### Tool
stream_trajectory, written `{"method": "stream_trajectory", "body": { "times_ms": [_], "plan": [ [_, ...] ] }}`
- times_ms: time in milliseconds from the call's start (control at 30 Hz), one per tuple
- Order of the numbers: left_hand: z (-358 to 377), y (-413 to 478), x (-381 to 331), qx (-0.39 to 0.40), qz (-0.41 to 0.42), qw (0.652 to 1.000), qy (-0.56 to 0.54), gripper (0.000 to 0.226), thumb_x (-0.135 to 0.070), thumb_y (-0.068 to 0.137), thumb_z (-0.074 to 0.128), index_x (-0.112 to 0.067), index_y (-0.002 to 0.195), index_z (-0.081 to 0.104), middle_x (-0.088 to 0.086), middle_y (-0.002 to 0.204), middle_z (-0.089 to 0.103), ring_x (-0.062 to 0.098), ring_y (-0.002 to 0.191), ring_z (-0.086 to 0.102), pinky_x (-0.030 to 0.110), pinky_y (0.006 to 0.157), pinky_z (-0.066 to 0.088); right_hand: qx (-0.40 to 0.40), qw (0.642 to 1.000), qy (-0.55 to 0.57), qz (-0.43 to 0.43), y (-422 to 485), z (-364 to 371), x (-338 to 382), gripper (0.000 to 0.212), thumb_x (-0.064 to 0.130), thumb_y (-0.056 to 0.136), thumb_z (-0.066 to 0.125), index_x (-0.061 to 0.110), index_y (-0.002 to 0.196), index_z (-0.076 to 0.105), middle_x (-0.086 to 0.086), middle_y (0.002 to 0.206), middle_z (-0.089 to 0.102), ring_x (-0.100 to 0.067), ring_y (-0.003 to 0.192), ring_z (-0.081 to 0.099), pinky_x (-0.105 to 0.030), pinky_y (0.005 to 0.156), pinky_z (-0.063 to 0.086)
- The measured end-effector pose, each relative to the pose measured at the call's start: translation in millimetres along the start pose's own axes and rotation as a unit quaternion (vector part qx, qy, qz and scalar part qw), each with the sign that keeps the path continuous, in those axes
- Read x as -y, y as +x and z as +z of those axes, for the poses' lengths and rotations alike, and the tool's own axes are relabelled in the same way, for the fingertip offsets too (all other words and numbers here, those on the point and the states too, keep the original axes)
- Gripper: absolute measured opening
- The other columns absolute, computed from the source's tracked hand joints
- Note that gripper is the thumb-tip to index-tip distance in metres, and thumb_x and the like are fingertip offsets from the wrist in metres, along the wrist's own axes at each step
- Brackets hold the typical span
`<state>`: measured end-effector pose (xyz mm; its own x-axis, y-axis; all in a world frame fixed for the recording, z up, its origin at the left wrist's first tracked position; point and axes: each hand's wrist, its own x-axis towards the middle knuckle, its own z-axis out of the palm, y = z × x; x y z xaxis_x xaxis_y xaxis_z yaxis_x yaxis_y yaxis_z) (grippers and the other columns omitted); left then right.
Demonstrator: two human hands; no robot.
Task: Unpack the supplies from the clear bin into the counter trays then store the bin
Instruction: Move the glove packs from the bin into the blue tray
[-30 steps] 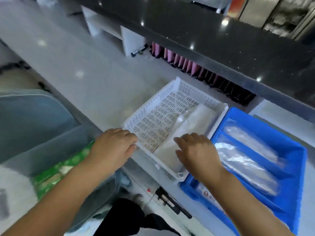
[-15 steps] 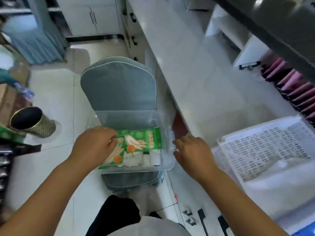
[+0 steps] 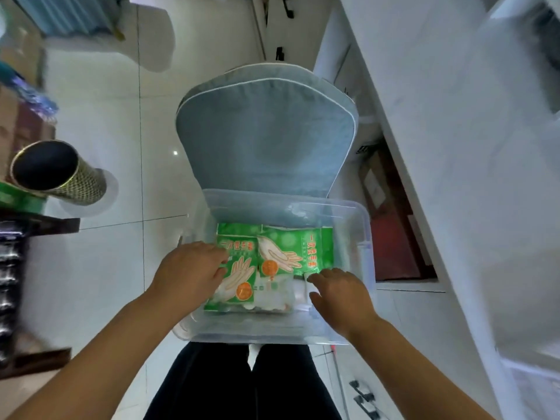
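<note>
Fingers (image 3: pixel 216 269) of the left hand (image 3: pixel 188 274) lay spread and relaxed over the left green packet (image 3: pixel 239 280), touching it without gripping. Fingers (image 3: pixel 318 277) of the right hand (image 3: pixel 342 295) were loosely spread too, resting near the white items (image 3: pixel 278 294) at the near right of the clear bin (image 3: pixel 360 234), holding nothing.

2 green packets lay flat in the bin, side by side; the right green packet (image 3: pixel 298 253) overlapped the other slightly. Each was printed with a drawing of pale gloved hands, an orange disc and red characters too blurred to read. Below them sat crumpled white and clear wrapped items, whose kind could not be told.

The bin rested on the seat of a chair (image 3: pixel 263 131) padded in grey-blue with white piping, its back rising behind the far wall of the bin. Black trousers (image 3: pixel 242 386) showed just below the bin.

To the right ran the white surface (image 3: pixel 448 147), with a dark red opening (image 3: pixel 397 237) beneath its edge. On the tiled floor (image 3: pixel 100 101) to the left lay a patterned gold cylinder (image 3: pixel 57 174) with a black interior, tipped on its side.
</note>
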<state>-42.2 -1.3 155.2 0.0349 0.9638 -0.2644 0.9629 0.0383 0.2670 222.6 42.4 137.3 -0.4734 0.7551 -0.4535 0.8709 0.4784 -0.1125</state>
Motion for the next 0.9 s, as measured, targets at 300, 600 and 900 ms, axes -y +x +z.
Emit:
{"method": "stream_trajectory", "body": {
  "times_ms": [300,600,900],
  "plan": [
    [82.1,54.3,21.0,0.086,-0.028,0.996,-0.017,0.016,-0.030,0.089,0.047,-0.023,0.094,0.061,-0.005,0.088,0.064,0.013,0.075,0.051,0.025,0.058,0.031,0.087,0.996,-0.014,-0.004,153.3,84.1,-40.2,0.032,0.017,0.086,0.052,0.018,0.117,0.060,-0.010,0.113,0.065,-0.030,0.106,0.058,-0.036,0.085,0.049],
    [132.6,99.8,11.2,0.070,-0.030,0.995,-0.060,0.015,-0.030,0.089,0.048,-0.026,0.091,0.063,-0.006,0.084,0.064,0.014,0.075,0.055,0.025,0.059,0.039,0.018,0.995,-0.091,-0.041,224.1,152.6,-77.6,0.058,0.010,0.084,0.051,0.004,0.139,0.033,-0.016,0.133,0.051,-0.031,0.122,0.045,-0.042,0.105,0.030],
    [147.2,110.4,-23.8,0.038,0.006,0.998,-0.049,0.025,-0.022,0.080,0.064,-0.017,0.105,0.064,0.002,0.101,0.066,0.022,0.094,0.058,0.031,0.075,0.045,-0.009,0.999,0.050,-0.014,169.7,137.5,-77.8,0.019,0.017,0.086,0.054,0.012,0.102,0.064,-0.010,0.100,0.065,-0.032,0.093,0.059,-0.038,0.077,0.042]
  ]
}}
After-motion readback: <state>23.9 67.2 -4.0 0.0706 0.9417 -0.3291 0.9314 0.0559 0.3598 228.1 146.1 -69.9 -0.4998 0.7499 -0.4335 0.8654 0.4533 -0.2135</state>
